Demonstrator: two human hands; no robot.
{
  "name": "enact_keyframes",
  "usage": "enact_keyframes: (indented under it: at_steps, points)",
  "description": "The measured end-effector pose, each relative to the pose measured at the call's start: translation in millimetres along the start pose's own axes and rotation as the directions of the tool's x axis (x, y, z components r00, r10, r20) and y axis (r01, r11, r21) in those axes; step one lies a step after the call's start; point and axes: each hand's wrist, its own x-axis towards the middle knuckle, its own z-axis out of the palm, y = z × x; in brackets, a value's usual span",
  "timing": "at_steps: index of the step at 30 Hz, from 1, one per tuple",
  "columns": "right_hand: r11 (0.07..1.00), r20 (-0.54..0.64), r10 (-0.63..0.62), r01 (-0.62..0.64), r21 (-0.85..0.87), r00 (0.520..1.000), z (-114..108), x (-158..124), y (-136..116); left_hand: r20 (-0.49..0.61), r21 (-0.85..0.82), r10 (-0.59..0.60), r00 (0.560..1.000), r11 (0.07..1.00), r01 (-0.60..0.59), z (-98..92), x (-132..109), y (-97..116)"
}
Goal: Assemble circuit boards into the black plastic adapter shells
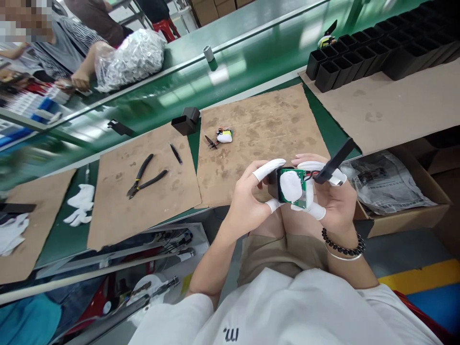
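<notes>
My left hand (244, 196), with white finger covers on thumb and forefinger, is closed round a black rectangular housing (273, 184). A green circuit board (301, 200) with a white pad (290, 186) on its face sits at the housing's mouth; how far it goes in, I cannot tell. My right hand (338, 201), also in white finger covers, grips the board by its outer side. Red and black wires run from the board to a black plastic end piece (336, 160) beside the right fingers. Another board assembly (224, 136) lies on the cardboard beyond my hands.
Cutting pliers (143, 177) and a small black tool (176, 153) lie on the left cardboard (108, 201). Black housings (184, 124) stand behind; rows of them (327, 76) fill the right. A box (409, 220) stands low right. Across the green conveyor (244, 72) a person handles parts.
</notes>
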Motion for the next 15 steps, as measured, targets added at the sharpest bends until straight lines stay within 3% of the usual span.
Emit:
enact_keyframes:
  at_steps: [15]
  points:
    - [0.999,0.116,0.011,-0.007,-0.038,0.993,-2.7,-8.7,4.2,0.004,-0.067,0.012,1.0,0.998,-0.012,0.6,-1.9,-3.2]
